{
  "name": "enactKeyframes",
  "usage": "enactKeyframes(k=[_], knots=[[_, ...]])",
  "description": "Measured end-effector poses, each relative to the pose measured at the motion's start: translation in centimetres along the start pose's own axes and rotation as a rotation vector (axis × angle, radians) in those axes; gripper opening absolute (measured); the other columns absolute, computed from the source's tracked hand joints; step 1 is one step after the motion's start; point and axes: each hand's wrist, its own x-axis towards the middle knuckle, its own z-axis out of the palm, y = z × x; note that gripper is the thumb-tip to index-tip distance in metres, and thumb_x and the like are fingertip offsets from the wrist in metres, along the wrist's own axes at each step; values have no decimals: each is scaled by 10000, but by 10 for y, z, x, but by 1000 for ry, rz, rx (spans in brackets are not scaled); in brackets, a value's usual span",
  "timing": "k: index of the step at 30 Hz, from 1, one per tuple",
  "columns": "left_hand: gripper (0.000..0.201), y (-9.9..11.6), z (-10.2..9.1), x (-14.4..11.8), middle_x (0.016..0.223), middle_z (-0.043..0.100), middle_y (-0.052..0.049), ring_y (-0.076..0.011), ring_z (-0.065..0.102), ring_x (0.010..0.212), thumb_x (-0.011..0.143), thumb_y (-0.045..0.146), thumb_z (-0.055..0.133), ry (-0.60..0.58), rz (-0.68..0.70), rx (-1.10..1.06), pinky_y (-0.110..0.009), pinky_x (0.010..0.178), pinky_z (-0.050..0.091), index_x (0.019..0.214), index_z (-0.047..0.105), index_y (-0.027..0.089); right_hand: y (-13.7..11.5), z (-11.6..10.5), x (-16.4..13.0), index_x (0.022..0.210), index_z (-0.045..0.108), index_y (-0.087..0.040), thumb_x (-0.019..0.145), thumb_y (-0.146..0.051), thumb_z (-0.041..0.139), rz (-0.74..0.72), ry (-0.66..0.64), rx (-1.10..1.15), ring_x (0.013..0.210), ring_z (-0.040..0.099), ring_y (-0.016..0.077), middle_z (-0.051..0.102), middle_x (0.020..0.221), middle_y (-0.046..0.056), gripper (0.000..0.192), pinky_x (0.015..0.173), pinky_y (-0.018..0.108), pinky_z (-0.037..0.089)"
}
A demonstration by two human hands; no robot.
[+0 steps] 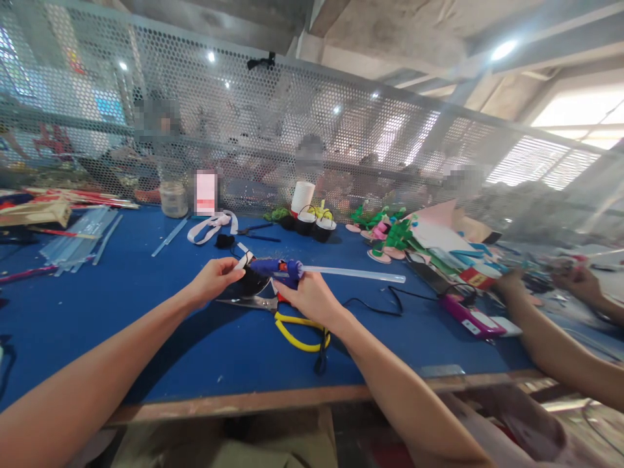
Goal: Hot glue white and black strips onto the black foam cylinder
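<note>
In my right hand (312, 296) is a blue hot glue gun (277, 267), with a long clear glue stick (355, 273) sticking out of its back end. My left hand (217, 279) pinches the white edge of a small black-and-white bucket (254, 281), tilted and partly hidden by the gun. The gun's nozzle end is close to the bucket; whether they touch I cannot tell. Below both hands lie scissors (297, 328) with yellow handles and their blades pointing left. Two similar small buckets (324, 227) with thin black handles stand farther back.
Loose glue sticks (80, 240) lie at left. Along the perforated metal screen (234, 123) stand a glass jar (173, 198) and a phone (205, 193). Green felt pieces (400, 231) and a purple power strip (470, 317) are at right, beside another person's arms (556, 335).
</note>
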Motion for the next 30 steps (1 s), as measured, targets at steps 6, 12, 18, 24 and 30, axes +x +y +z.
enactKeyframes(k=[6,12,18,24,30], knots=[[230,1,-4,1,569,499,42,-108,427,559,638,373,537,-44,27,39,-221,547,295,643,539,143,4,-1,2,743,598,-149,705,-289,511,14,56,-24,622,560,174,618,656,42,169,602,267,418],[227,-4,-10,4,610,493,40,-114,427,596,672,375,511,-98,75,80,-223,578,301,664,539,150,3,-4,1,650,568,-162,700,-286,499,18,24,-12,515,511,135,557,535,3,150,524,233,396],[232,-4,-11,5,636,510,34,-123,447,626,676,377,514,-117,90,82,-227,606,318,688,550,149,5,-4,2,573,535,-173,693,-317,495,66,17,30,445,464,116,525,478,-11,192,460,224,369],[210,-3,-12,4,656,533,20,-134,468,649,684,348,518,-116,103,77,-243,639,338,704,561,144,5,-4,3,570,535,-182,672,-334,524,84,81,14,464,487,134,527,471,-10,183,458,233,369],[219,-5,-14,6,690,552,9,-146,483,685,707,351,508,-152,148,119,-252,668,354,731,574,144,2,-6,2,547,514,-188,683,-316,507,157,-22,149,334,423,101,467,376,-39,187,380,217,348]])
